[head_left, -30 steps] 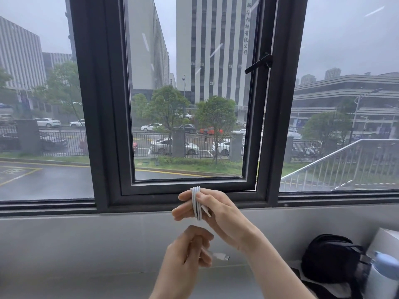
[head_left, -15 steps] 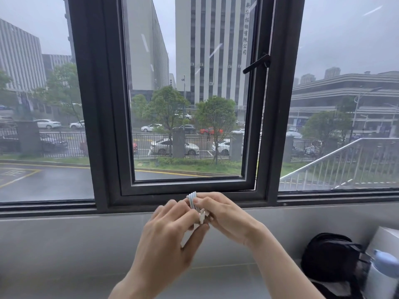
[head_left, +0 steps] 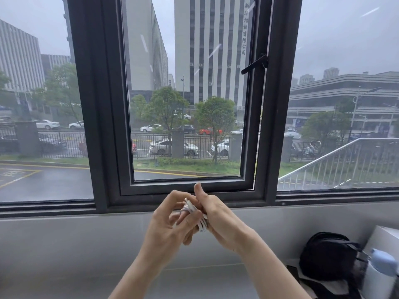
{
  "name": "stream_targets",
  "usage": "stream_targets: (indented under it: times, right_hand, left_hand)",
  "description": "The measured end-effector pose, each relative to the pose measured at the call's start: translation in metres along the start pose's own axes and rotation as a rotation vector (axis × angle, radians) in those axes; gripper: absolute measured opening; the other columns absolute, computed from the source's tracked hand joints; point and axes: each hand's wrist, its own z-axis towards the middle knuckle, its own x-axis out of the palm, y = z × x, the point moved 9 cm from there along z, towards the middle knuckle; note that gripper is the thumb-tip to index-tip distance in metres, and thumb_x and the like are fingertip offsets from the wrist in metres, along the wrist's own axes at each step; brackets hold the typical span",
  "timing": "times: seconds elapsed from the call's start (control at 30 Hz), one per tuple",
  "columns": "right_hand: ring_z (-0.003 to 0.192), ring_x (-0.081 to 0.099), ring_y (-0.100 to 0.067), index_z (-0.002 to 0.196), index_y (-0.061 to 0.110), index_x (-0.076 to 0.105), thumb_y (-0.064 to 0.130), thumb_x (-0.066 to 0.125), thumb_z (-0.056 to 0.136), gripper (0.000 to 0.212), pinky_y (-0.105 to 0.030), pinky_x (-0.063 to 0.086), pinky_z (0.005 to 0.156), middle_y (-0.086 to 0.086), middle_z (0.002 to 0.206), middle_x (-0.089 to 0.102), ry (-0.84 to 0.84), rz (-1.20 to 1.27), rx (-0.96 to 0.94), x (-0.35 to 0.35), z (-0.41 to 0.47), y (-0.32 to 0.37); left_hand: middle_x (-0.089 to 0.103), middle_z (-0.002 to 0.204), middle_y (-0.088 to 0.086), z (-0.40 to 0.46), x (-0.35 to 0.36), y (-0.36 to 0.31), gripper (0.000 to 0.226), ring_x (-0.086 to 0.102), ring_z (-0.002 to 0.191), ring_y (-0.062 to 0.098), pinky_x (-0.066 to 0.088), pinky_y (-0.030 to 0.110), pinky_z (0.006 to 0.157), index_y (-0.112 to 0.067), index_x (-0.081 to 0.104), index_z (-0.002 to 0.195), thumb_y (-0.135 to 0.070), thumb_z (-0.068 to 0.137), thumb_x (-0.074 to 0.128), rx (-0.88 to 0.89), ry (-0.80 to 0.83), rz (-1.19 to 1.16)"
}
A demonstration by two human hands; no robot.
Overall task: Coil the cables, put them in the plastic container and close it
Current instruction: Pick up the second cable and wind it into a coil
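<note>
A white cable [head_left: 195,214] is bundled into a small coil and held in the air in front of the window sill. My right hand [head_left: 218,221] grips the coil, its thumb sticking up. My left hand [head_left: 168,223] meets it from the left, its fingertips pinching the cable's loose end near the top of the bundle. Much of the coil is hidden between the two hands. No plastic container is in view.
A dark window frame [head_left: 183,190] stands just behind the hands, above a grey sill [head_left: 64,244]. At the lower right sit a black bag [head_left: 328,255], a white box [head_left: 386,238] and a bottle with a pale blue cap [head_left: 382,275].
My left hand has risen from below, bringing the cable's plug end up to the coil in my right hand. The right hand has turned so that its thumb points up.
</note>
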Motion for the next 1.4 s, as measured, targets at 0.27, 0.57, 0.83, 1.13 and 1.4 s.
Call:
stream_targets:
  times: [0.27,0.57,0.83,1.13,1.4]
  right_hand:
    - [0.041,0.059,-0.020,0.057,0.015,0.074,0.059,0.027,0.106,0.080,-0.024,0.045,0.040,-0.006,0.055,0.069,-0.499,0.036,-0.039,-0.021,0.004,-0.010]
    - [0.062,0.074,-0.026,0.052,0.025,0.073,0.052,0.027,0.107,0.077,-0.032,0.056,0.052,-0.007,0.064,0.077,-0.747,-0.113,-0.104,-0.033,-0.002,-0.007]
    - [0.077,0.065,-0.023,0.106,-0.005,0.065,0.034,0.047,0.108,0.043,-0.033,0.055,0.067,-0.013,0.089,0.069,-0.347,0.030,-0.025,-0.021,0.005,-0.025]
    - [0.071,0.065,-0.012,0.113,0.017,0.074,0.012,0.069,0.096,0.018,-0.026,0.050,0.058,0.000,0.086,0.077,-0.315,-0.137,-0.135,-0.027,-0.003,-0.025]
    - [0.061,0.064,-0.012,0.111,0.019,0.070,0.008,0.059,0.101,0.018,-0.019,0.044,0.057,-0.006,0.068,0.072,-0.312,-0.185,-0.104,-0.025,-0.002,-0.030]
  left_hand:
    - [0.058,0.089,0.024,0.004,0.000,0.012,0.020,0.056,0.053,0.015,0.046,0.026,0.050,-0.017,0.069,0.097,-0.033,0.084,0.074,0.015,-0.147,0.021]
    - [0.065,0.095,0.017,0.004,-0.004,0.018,0.012,0.065,0.074,0.014,0.053,0.021,0.055,-0.020,0.066,0.092,-0.030,0.085,0.069,0.028,-0.269,0.049]
    - [0.059,0.062,-0.008,0.000,-0.021,0.038,0.026,0.051,0.056,0.010,0.047,0.035,0.056,-0.020,0.062,0.084,-0.045,0.085,0.070,-0.085,-0.398,0.031]
    - [0.052,0.055,0.005,0.001,-0.026,0.065,0.016,0.047,0.040,0.017,0.048,0.032,0.045,-0.011,0.058,0.091,-0.025,0.095,0.064,-0.300,-0.445,-0.232]
    - [0.056,0.072,0.004,0.002,-0.044,0.053,0.024,0.050,0.038,0.013,0.049,0.028,0.043,-0.026,0.047,0.085,-0.024,0.091,0.070,-0.232,-0.532,0.069]
